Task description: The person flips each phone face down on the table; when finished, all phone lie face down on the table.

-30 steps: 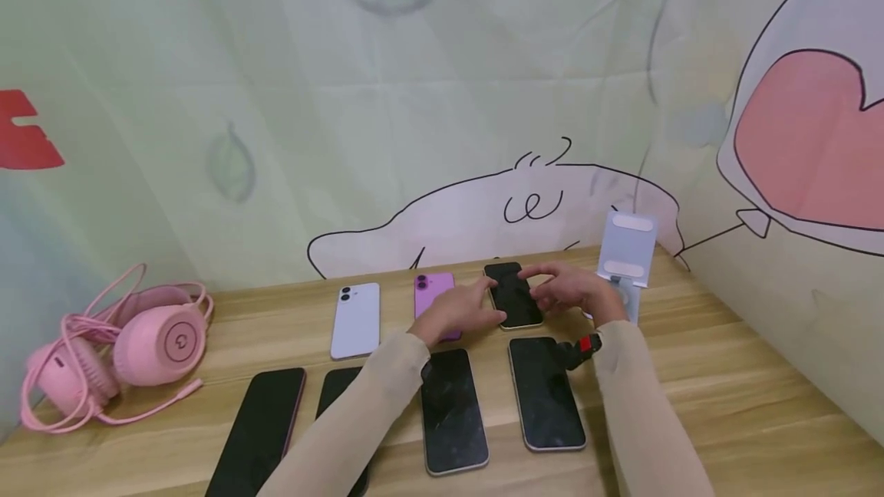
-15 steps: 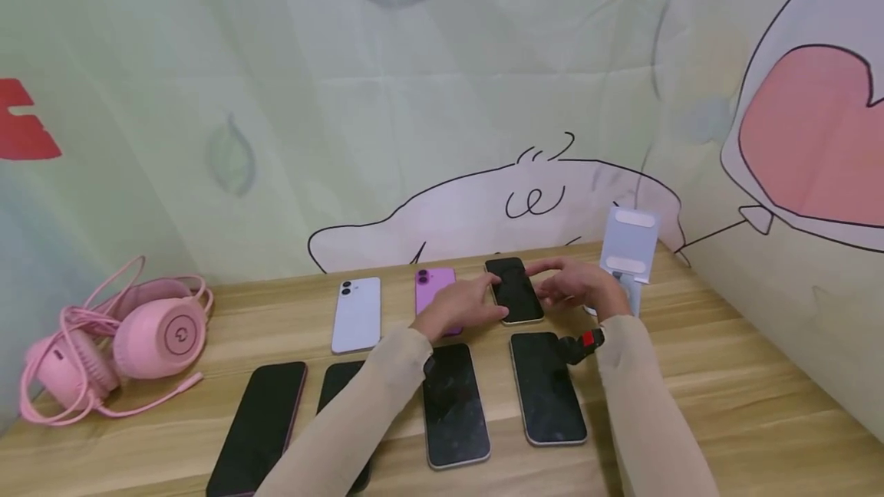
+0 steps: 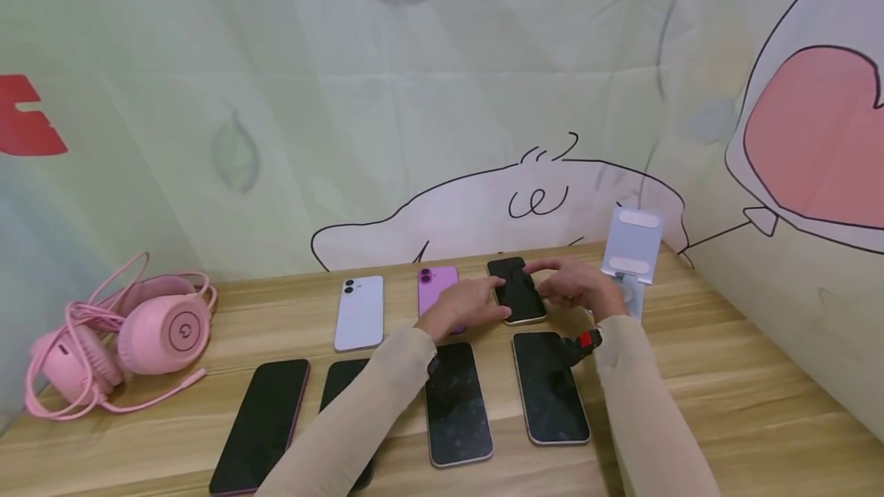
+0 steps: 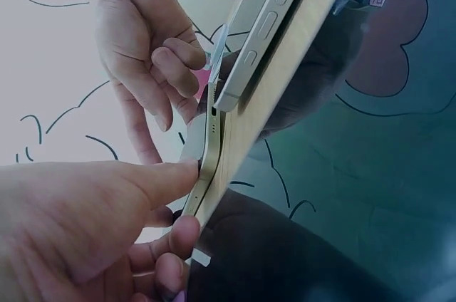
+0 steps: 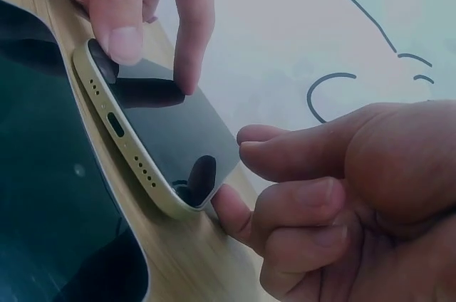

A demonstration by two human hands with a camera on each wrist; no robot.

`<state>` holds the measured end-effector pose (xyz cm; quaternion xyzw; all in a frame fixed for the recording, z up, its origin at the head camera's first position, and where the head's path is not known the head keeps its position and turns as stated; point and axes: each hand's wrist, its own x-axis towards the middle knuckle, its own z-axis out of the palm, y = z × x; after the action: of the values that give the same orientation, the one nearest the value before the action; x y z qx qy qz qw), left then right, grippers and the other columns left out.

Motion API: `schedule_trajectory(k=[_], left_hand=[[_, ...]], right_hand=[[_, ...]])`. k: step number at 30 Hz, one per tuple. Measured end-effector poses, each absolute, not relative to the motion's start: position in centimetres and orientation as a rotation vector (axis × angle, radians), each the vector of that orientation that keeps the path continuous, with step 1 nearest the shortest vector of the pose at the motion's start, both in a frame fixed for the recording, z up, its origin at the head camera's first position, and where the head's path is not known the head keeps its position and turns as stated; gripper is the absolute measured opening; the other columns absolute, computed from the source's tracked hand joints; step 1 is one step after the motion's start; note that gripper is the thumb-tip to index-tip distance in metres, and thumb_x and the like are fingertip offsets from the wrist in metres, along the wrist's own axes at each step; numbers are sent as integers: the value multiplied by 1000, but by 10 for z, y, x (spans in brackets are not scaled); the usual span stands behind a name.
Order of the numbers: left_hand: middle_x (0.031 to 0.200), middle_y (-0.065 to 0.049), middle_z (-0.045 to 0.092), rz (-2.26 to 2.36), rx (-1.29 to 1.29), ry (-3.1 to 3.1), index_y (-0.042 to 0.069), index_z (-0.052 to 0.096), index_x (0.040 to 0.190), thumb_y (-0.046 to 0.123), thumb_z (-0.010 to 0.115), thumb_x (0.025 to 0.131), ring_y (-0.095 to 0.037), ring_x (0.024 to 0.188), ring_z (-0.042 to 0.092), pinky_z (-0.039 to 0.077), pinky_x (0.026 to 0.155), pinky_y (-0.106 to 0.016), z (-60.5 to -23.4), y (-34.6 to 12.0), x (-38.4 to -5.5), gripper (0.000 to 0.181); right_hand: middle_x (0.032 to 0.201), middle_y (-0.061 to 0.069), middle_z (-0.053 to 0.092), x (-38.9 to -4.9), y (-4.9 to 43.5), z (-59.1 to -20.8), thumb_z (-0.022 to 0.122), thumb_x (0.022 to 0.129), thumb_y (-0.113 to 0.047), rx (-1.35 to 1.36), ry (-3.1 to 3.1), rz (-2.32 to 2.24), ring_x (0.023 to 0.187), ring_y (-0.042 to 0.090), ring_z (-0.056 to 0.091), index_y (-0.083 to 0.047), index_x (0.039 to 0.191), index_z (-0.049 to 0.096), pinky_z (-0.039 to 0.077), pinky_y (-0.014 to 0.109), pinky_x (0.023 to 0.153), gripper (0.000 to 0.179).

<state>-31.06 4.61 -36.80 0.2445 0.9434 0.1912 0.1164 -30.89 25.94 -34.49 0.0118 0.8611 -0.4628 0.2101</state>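
Observation:
A dark-screened phone with a pale yellow frame (image 3: 519,299) lies face up in the back row, between my two hands. My left hand (image 3: 466,307) reaches in from its left. In the right wrist view, the left thumb (image 5: 124,44) sits at the phone's bottom corner and another finger touches the screen farther up. My right hand (image 3: 576,286) is at the opposite side, index finger stretched toward the upper right edge. Its other fingers bend loosely beside the phone, as the right wrist view shows. A purple phone (image 3: 430,290) is partly hidden behind my left hand.
A white phone (image 3: 360,314) lies face down farther left. Several dark phones, including one (image 3: 459,416) and another (image 3: 552,397), form the front row below my forearms. Pink headphones (image 3: 166,332) lie at far left. A light blue phone stand (image 3: 631,244) stands behind my right hand.
My right index finger has drawn back slightly from over the screen to the phone's right edge. The left hand stays nearly in place; the head view has shifted a little.

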Motion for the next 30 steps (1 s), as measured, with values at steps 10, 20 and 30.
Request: schedule_trajectory(k=[10,20,30], left_hand=[[98,-7,68,528,726,2771,19,45,152,43,65,96,-18,73,58,45,60,-30,-369,48,-311,64],[118,-13,68,519,765,2773,18,44,152,42,64,97,-22,87,59,50,73,-35,-370,48,-309,63],[82,-4,57,603,743,2741,17,43,152,38,66,97,-20,77,57,44,66,-32,-368,48,-307,64]], right_hand=[[67,3,44,-309,258,-345,50,96,-1,2,2389,-1268,51,14,37,-14,149,45,31,25,50,55],[71,5,45,-307,259,-345,51,96,-3,9,2371,-1323,53,16,37,-15,151,42,31,25,51,56],[69,2,43,-310,260,-344,49,99,0,-26,2311,-1393,52,13,34,-13,155,31,28,24,51,60]])
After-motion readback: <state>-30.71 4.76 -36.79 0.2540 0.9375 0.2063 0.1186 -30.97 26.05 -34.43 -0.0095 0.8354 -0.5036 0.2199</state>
